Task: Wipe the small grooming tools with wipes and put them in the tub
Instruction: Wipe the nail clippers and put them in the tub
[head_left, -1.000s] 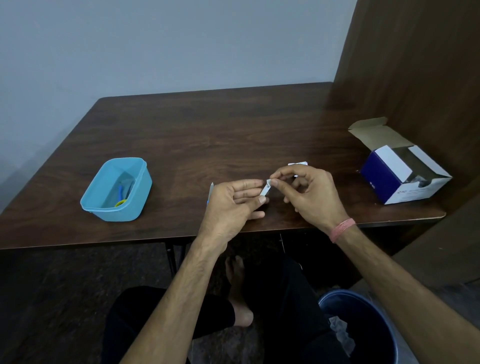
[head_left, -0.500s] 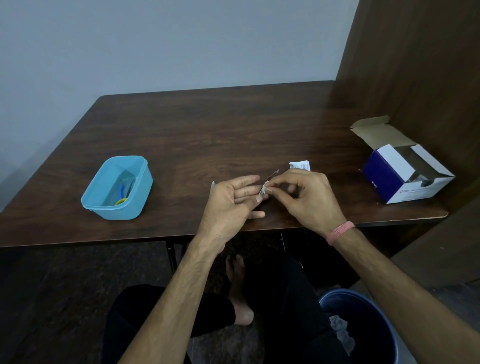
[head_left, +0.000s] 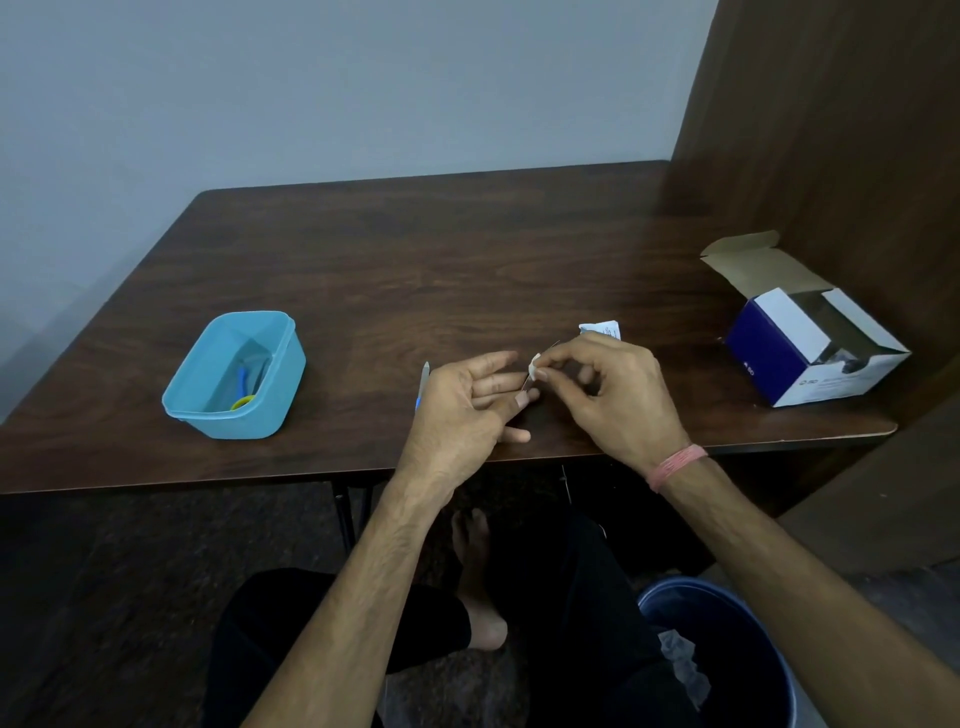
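Observation:
My left hand (head_left: 467, 400) pinches a thin metal grooming tool (head_left: 551, 347) between thumb and fingers above the table's front edge. My right hand (head_left: 608, 389) pinches a small white wipe (head_left: 535, 365) folded round that tool, whose dark tip pokes out past the wipe. A second tool with a blue handle (head_left: 423, 382) lies on the table just left of my left hand. The light blue tub (head_left: 283, 358) stands at the left and holds a blue tool and a yellow one.
A torn white wipe wrapper (head_left: 602, 329) lies behind my right hand. An open blue and white box (head_left: 769, 358) sits at the table's right end, by a wooden wall. A dark blue bin (head_left: 737, 618) with crumpled wipes stands on the floor at the lower right.
My right hand has worked the wipe a little along the thin tool, and the tool's tip now shows beyond the wipe. My left hand has stayed in place.

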